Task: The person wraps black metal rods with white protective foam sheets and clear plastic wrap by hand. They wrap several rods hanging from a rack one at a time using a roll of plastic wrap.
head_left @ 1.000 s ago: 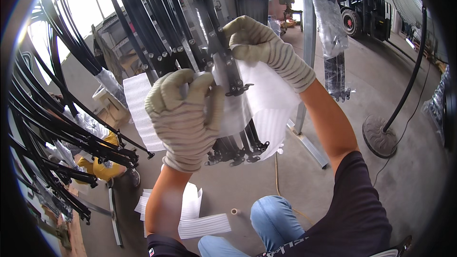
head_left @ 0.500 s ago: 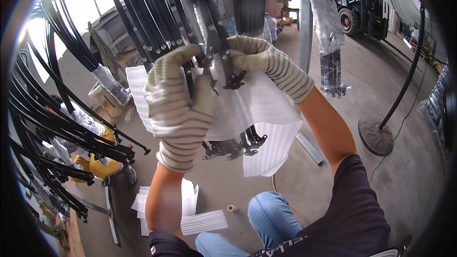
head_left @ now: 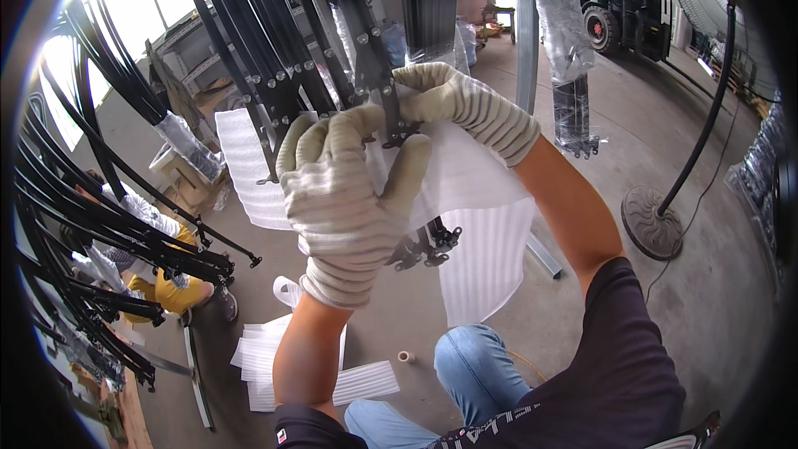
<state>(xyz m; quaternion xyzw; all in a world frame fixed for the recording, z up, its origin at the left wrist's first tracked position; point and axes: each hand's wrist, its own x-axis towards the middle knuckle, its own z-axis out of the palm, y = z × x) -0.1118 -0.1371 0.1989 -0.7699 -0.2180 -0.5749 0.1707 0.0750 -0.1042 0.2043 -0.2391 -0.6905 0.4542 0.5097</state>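
Black metal bars [head_left: 285, 87] with bolted, hinged ends hang in front of me, bunched together. My left hand [head_left: 349, 175], in a striped knit glove, reaches across their lower ends, its thumb held apart from the fingers. The fingertips touch the bar ends, partly out of sight behind them. My right hand [head_left: 436, 98], gloved the same way, is closed round a black bar [head_left: 374, 66] from the right side. A white foam sheet [head_left: 486, 249] hangs behind and below both hands. Under it more black bar ends [head_left: 428, 245] stick out.
Loose white foam sheets [head_left: 357, 384] and a small cardboard tube [head_left: 406, 357] lie on the floor. At left, more black bars [head_left: 125, 233] hang in front of a crouching person in yellow trousers [head_left: 170, 291]. A round stand base [head_left: 652, 220] and a forklift [head_left: 623, 8] are at right.
My left hand has moved right across the bar ends, its thumb now nearer my right hand. Bars at left show more. The foam sheet's lower part hangs lower and further right.
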